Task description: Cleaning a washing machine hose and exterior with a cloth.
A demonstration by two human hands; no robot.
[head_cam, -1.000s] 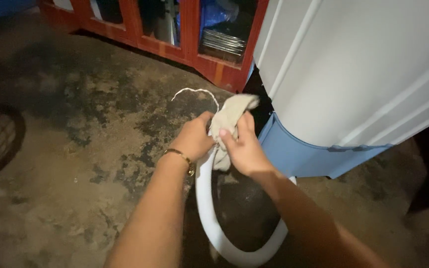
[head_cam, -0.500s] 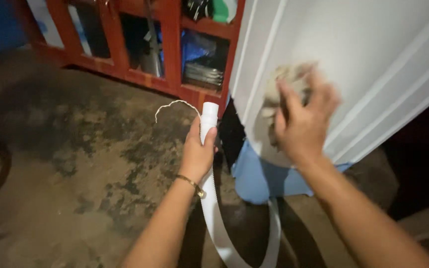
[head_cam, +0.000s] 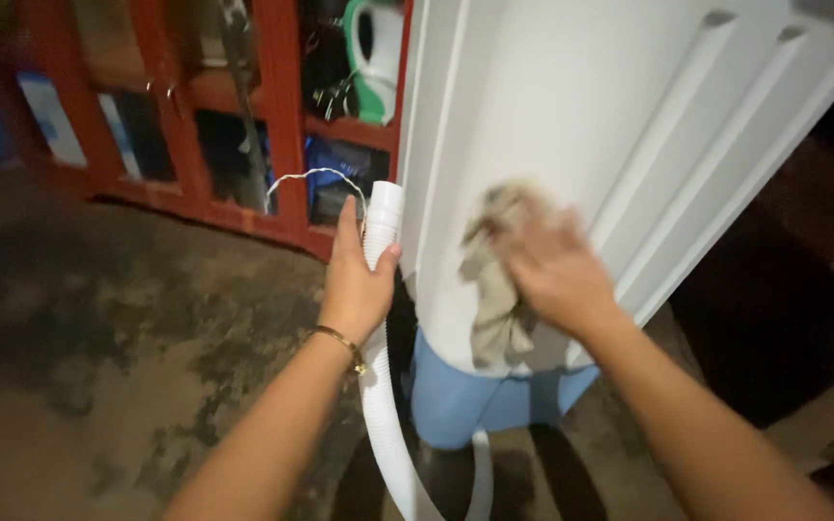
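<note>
Two hands are engaged: left hand [head_cam: 357, 280] fingers clamped on white hose [head_cam: 384, 217]; right hand [head_cam: 554, 275], blurred, apparently presses cloth [head_cam: 496, 294] against white appliance panel [head_cam: 552, 106]; wiping strokes are called for.

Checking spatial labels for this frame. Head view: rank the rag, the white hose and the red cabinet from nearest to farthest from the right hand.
1. Rag: under the right hand, pressed on the white appliance panel.
2. White hose: to its left, gripped by the left hand.
3. Red cabinet: farthest, at the back left beyond the hose.
</note>
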